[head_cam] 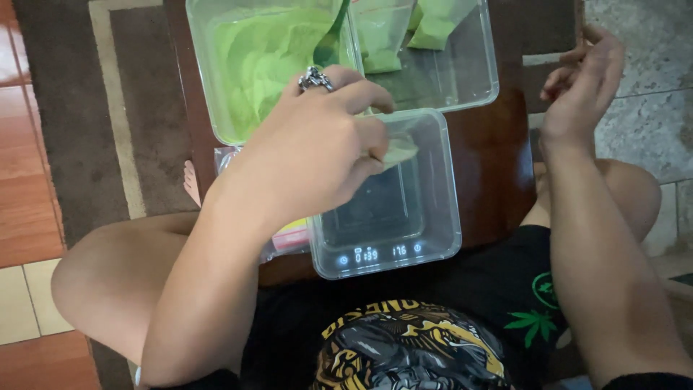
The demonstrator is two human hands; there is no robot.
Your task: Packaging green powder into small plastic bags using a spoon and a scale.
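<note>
Nearest the body, on the dark wooden worktop [491,180], a clear square container [404,217] sits on a digital scale [375,254] with a lit display. Over its far left corner the left hand [317,148], wearing a ring, has its fingers pinched together on a small pale green packet [401,148]. To the right, the right hand [581,79] hovers above the worktop edge, fingers loosely curled and holding nothing. Farther off, a clear tub of green powder [253,65] holds a green scoop [330,43], and beside it a second clear tub [447,65] contains small filled green bags [433,29].
</note>
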